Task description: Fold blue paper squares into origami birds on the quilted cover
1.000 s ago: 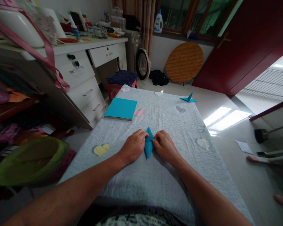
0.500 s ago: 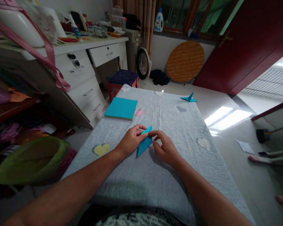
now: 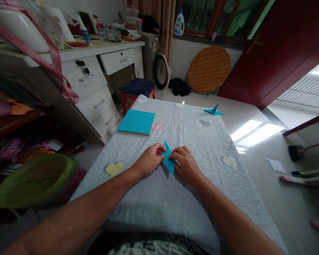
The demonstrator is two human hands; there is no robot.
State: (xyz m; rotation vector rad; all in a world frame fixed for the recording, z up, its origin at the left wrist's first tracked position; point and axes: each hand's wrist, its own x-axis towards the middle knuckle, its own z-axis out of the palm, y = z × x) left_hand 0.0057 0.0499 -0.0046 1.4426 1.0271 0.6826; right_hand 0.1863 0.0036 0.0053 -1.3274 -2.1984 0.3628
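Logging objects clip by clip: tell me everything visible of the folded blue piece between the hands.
The folded blue piece looks like plain, matte paper creased into a narrow, slanted shape with pointed near and far ends. It is over the patterned cloth; the left hand and right hand touch opposite sides. Smaller folds are unclear.

Bright barred opening at right (image 3: 317,76): strongest daylight, washed pale.
Glossy pale tiled floor (image 3: 255,134): hard white glare patches.
Pale blue cloth-covered worktop (image 3: 186,205): soft, even light; faint shadow beneath the folded blue paper (image 3: 168,159).
Dark brown wooden shelf (image 3: 5,128): gloomy, contents murky.
Dark red door (image 3: 276,53): slanted by wide-angle distortion.
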